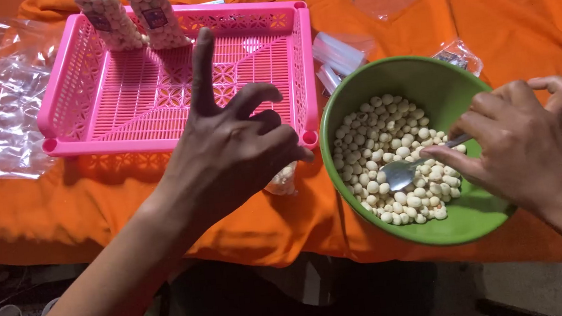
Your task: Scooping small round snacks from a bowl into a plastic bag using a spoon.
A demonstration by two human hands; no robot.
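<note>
Left hand point(233, 155) is pinching a small clear bag point(283, 179), index finger raised. Right hand point(520, 144) is gripping a spoon point(404, 171), scooping pale round snacks point(388, 142) in the green bowl point(451, 89) beside the pink basket point(157, 138).

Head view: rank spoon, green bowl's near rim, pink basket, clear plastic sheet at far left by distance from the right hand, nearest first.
From the right hand:
1. Spoon, in its fingers, over the bowl.
2. Green bowl, near rim just below the hand.
3. Pink basket, across the cloth, leftward.
4. Clear plastic sheet, far left edge.
</note>
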